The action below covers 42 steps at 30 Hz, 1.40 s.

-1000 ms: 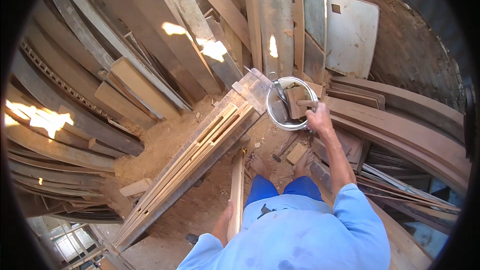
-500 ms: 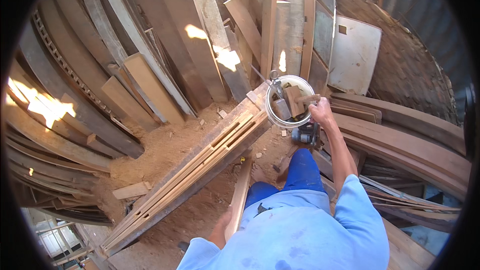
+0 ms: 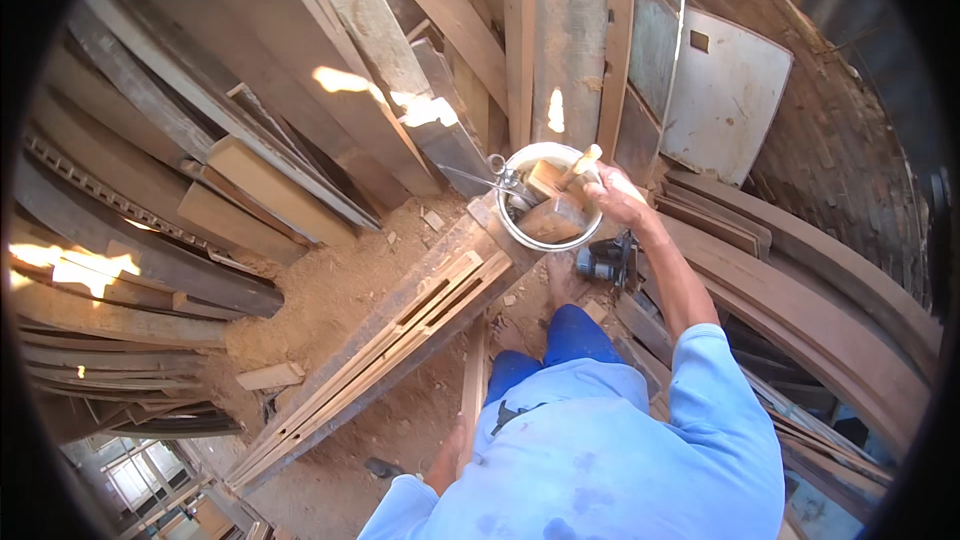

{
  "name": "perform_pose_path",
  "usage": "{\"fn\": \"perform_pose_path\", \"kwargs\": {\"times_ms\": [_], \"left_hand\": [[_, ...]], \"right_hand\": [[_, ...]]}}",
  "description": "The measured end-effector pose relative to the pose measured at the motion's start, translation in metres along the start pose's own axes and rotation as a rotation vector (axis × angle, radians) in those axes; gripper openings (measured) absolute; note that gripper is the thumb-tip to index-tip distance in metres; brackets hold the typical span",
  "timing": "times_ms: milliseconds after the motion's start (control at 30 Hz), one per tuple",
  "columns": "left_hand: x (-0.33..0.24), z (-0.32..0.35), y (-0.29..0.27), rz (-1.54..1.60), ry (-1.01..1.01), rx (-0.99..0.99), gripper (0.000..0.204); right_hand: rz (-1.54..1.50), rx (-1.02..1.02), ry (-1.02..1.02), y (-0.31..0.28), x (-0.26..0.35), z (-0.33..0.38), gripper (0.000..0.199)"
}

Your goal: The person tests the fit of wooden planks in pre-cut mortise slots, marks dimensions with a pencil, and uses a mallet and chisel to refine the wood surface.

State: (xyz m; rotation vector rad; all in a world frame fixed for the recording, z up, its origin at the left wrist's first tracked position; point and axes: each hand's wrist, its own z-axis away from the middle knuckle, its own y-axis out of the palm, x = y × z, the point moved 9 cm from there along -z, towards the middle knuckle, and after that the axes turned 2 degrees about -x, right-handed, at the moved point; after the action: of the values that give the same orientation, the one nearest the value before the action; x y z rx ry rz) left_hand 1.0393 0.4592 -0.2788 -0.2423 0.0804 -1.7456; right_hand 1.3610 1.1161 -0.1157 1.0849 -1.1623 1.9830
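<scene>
Two hands are busy at once over by the bench, well apart from each other. The right hand (image 3: 618, 198) is curled closed over the near-right rim of a white bucket (image 3: 548, 245), which stands or hangs at the far end of the bench (image 3: 490, 215); I can't tell whether the wood bears its weight. Inside sit tools and a wooden block, a pale wooden handle (image 3: 583, 164) jutting up close by the fingers. Down low, the left hand (image 3: 448, 455) appears to clasp a long board (image 3: 474, 370), though most of its grip is hidden. I'd judge the step in hand to be managing the bucket while steadying that board. The next move seems to call for a firm, level hold on the rim, clear of the loose strips (image 3: 400, 330) lying along the bench.
</scene>
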Motion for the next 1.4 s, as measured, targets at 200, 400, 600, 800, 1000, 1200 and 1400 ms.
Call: {"fn": "perform_pose_path", "kwargs": {"times_ms": [200, 400, 600, 800, 1000, 1200, 1400], "left_hand": [[-0.036, 0.023, 0.02, 0.04, -0.038, 0.002, 0.096], [-0.055, 0.034, 0.027, 0.065, -0.048, 0.0, 0.096], [-0.053, 0.043, 0.036, 0.103, -0.07, 0.001, 0.095], [-0.049, 0.037, 0.041, 0.123, -0.071, 0.004, 0.095], [-0.047, 0.036, 0.04, 0.149, -0.067, 0.003, 0.095], [-0.046, 0.031, 0.041, 0.161, -0.058, 0.008, 0.095], [-0.044, 0.029, 0.04, 0.161, -0.057, 0.011, 0.095]], "right_hand": [[0.154, 0.203, 0.134, -0.002, -0.004, 0.002, 0.063], [0.142, -0.055, 0.044, -0.036, 0.012, -0.005, 0.061], [0.468, -0.021, -0.063, -0.041, 0.094, 0.017, 0.033], [1.168, 0.658, -0.243, 0.065, 0.09, 0.054, 0.022], [1.27, 0.739, -0.213, 0.097, 0.082, 0.048, 0.019], [1.057, 0.56, -0.271, 0.08, 0.083, 0.041, 0.014], [0.667, 0.5, -0.212, 0.055, 0.072, 0.031, 0.017]]}}
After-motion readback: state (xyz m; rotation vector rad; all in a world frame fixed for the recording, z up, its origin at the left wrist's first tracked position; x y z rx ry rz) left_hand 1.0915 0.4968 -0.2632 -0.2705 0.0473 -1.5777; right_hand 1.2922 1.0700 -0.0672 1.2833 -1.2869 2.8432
